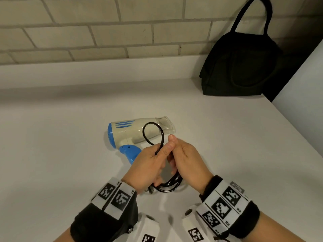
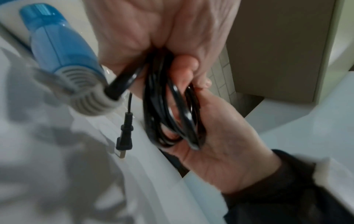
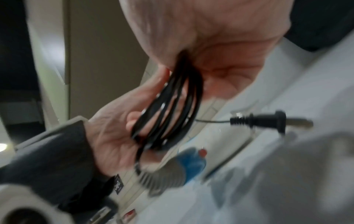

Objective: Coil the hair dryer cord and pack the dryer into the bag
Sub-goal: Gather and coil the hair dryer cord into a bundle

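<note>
A cream and blue hair dryer lies on its side on the white counter, nozzle to the right. My left hand hides the end of its blue handle. The black cord is gathered into several loops. My left hand and right hand both grip this bundle, just in front of the dryer. One loop sticks up above the hands, over the dryer body. The plug hangs loose below the bundle, near the counter. The black bag stands at the back right, apart from both hands.
A brick wall with a low white ledge runs along the back of the counter. A white panel rises at the right, beside the bag. Bare counter lies to the left and right of the dryer.
</note>
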The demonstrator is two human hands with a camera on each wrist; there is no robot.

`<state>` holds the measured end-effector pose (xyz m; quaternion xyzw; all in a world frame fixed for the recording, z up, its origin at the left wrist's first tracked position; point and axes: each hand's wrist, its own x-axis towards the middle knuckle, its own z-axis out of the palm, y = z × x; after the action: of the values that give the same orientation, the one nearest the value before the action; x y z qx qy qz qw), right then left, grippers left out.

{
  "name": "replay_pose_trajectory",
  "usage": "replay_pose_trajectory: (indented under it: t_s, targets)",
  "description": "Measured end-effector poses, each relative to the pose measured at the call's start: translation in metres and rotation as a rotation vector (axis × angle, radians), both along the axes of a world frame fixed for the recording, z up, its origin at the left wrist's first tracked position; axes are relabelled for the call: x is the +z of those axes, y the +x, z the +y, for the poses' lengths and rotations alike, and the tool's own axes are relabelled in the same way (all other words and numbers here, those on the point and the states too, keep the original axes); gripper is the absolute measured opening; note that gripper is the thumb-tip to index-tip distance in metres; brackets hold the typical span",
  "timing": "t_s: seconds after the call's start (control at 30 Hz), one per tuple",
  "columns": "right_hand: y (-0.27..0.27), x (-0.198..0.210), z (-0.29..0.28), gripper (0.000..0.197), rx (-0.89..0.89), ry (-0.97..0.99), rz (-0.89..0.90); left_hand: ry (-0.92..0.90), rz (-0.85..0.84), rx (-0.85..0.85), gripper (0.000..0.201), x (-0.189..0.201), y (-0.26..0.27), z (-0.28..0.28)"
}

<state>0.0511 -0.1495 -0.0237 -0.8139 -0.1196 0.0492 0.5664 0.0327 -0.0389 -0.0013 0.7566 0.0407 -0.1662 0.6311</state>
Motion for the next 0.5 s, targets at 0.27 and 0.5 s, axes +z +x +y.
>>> replay_pose_trajectory:
  t_s: [0.27, 0.5]
  targets:
    - [0.048, 0.030, -0.031, 0.052, 0.396, -0.466, -0.328, -0.022, -0.049, -0.162, 0.021, 0.002, -0.011, 0.004]
    - [0.048, 0.004, -0.008, 0.018, 0.586, -0.520, -0.030, -0.074, -0.091, -0.132, 0.018, 0.008, -0.012, 0.011]
